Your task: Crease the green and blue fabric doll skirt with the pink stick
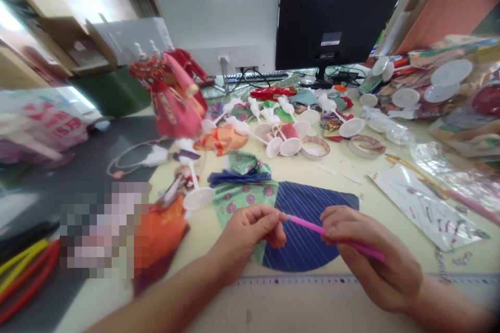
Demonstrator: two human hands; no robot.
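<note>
Pink pen (312,227) held by two hands, left hand (244,237) and right hand (371,260).

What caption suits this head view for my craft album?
Both hands, left hand and right hand, hold a pink pen over blue striped fabric.

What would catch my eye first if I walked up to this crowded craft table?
Probably the thin pink stick at the near edge, pinched between the left hand and the right hand over a half-round piece of blue striped and green flowered fabric. Behind it lie white doll stands among bright cloth scraps, and a doll in a red and pink dress stands at the left, before two monitors.
</note>
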